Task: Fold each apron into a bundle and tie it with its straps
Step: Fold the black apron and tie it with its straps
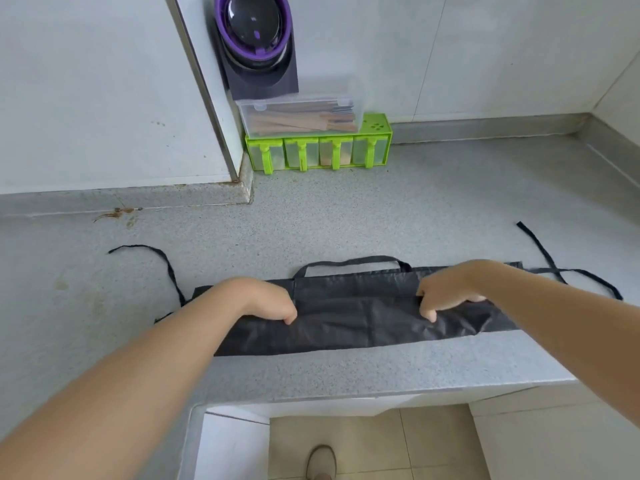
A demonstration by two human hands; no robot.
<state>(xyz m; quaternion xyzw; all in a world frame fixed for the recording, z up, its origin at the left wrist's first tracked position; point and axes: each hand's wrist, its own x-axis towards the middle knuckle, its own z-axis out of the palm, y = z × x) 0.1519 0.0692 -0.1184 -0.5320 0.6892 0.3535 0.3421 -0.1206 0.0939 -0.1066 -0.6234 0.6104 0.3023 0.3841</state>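
A black apron (356, 317) lies folded into a long flat strip across the grey counter (346, 209), near its front edge. Its neck loop (353, 262) pokes out at the far side. One waist strap (162, 261) trails off to the left, the other strap (554, 268) lies crossed at the right. My left hand (266, 301) grips the fold on the left part of the strip. My right hand (446, 289) pinches the fold right of the middle. Both hands have fingers curled into the fabric.
At the back against the wall stands a green spice rack (318, 150) with a clear box of chopsticks (301, 114) on top. A purple and black appliance (256, 43) hangs above it. The counter's front edge (381, 393) runs just below the apron, with floor tiles beneath.
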